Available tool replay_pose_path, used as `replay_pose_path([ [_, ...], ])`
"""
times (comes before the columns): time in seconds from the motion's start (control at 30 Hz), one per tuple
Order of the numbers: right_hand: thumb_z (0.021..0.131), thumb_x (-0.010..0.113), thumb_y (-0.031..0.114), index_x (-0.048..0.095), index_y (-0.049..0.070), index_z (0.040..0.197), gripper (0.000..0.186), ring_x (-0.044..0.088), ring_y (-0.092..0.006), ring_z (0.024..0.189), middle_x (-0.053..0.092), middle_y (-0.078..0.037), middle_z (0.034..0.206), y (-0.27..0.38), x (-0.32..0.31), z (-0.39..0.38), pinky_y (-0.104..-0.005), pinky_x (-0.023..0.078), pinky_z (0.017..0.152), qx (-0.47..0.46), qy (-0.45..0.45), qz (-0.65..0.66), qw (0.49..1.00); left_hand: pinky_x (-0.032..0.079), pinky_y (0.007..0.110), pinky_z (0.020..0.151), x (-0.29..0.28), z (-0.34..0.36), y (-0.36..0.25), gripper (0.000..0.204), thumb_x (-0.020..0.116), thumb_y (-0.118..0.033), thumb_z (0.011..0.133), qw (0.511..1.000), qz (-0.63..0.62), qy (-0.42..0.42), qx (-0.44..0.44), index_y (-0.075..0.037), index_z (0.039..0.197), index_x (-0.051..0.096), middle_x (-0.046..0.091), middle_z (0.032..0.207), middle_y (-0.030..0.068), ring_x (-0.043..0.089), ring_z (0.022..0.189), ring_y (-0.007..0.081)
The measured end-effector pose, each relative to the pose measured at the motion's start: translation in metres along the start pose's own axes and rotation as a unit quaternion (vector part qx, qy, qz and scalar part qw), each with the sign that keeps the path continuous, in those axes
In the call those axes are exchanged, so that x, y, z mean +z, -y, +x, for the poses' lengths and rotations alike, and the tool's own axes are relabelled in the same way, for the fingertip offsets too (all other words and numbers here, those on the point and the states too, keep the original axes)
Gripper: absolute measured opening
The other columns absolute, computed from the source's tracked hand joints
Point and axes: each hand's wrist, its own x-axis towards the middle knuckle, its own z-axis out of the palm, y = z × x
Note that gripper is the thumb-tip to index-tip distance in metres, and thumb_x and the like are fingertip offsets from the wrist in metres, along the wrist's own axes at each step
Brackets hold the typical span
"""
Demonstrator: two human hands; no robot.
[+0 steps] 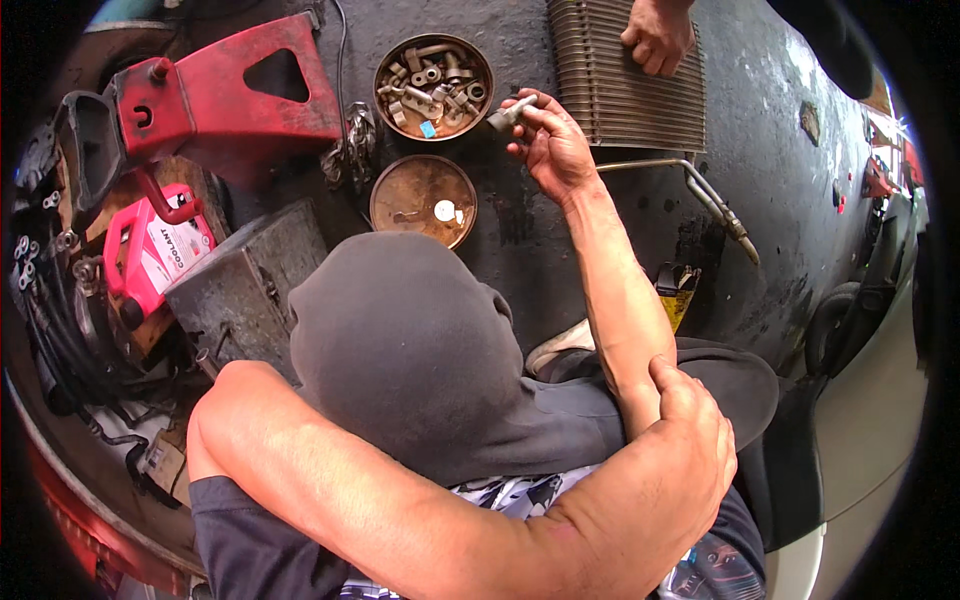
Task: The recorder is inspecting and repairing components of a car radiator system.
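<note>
The left hand (692,415) lies across the right forearm (630,285), its grip hard to tell; beyond, the nearer right hand (556,150) pinches the fitting (509,114) in its fingers, long axis slanting down-left, just right of the parts tin (411,124)

Grey metal fitting (508,115) is in the right fingers (550,108). Just left of them there's a round brown metal tin (455,122) on the dark floor (520,40), with loose metal fittings (418,95) in it. A second round, rusty metal tin (408,190) sits left and nearer the body than the fingers. Way further left you've got a red metal stand (225,110), and closer in, a pink plastic jug (135,250). Right of the fingers: a flat finned metal panel (600,80), bent metal tube (708,197) on its near side.
</note>
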Motion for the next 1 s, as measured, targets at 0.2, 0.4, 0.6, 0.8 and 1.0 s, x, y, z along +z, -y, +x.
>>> replay_pose_path([
  [0.2,0.097,0.054,0.025,0.057,0.012,0.122,0.028,0.062,-0.0107,0.089,0.064,-0.001,0.101,0.013,-0.001,-0.008,-0.032,0.052,0.07,0.032,-0.02,0.052,0.998,0.046,0.052,0.082,0.017,0.007,-0.01,0.029,0.051,-0.025,0.087,0.998,-0.046,-0.031,0.02,-0.005,0.103,0.065,0.064,0.085,0.0136,0.061,0.084,0.031],
  [0.4,0.089,0.066,0.015,0.059,0.007,0.105,0.019,0.066,-0.0157,0.078,0.067,-0.005,0.092,0.02,0.021,-0.014,-0.0316,0.057,0.061,0.044,0.012,0.022,0.999,0.045,0.036,0.085,0.03,0.012,-0.008,0.039,0.056,-0.025,0.083,0.995,-0.057,-0.018,0.085,-0.009,0.119,0.058,0.06,0.097,0.0057,0.056,0.093,0.0207],
  [0.6,0.084,0.066,0.007,0.056,0.007,0.104,0.022,0.067,-0.0173,0.075,0.066,-0.007,0.09,0.028,0.026,-0.018,-0.0311,0.056,0.056,0.012,0.017,0.034,0.999,0.046,0.037,0.086,0.04,0.016,-0.013,0.04,0.057,-0.023,0.082,0.986,-0.087,-0.087,0.114,-0.009,0.119,0.058,0.059,0.094,0.0059,0.056,0.091,0.0208],
  [0.8,0.09,0.061,0.011,0.058,0.009,0.108,0.019,0.067,-0.0198,0.079,0.066,-0.007,0.096,0.003,0.018,-0.017,-0.0346,0.056,0.063,0.067,0.031,0.113,0.991,0.046,0.035,0.085,0.036,0.015,-0.019,0.04,0.058,-0.024,0.082,0.99,-0.087,-0.068,0.086,-0.009,0.118,0.058,0.059,0.092,0.0051,0.056,0.09,0.0198],
  [1.0,0.094,0.059,0.018,0.057,0.012,0.115,0.022,0.069,-0.0206,0.074,0.068,-0.006,0.092,0.013,0.022,-0.022,-0.0318,0.056,0.06,0.047,0.033,0.131,0.99,0.046,0.034,0.077,0.025,0.012,-0.022,0.037,0.055,-0.029,0.084,0.993,-0.06,-0.075,0.063,-0.008,0.114,0.062,0.064,0.094,0.007,0.058,0.088,0.0201],
])
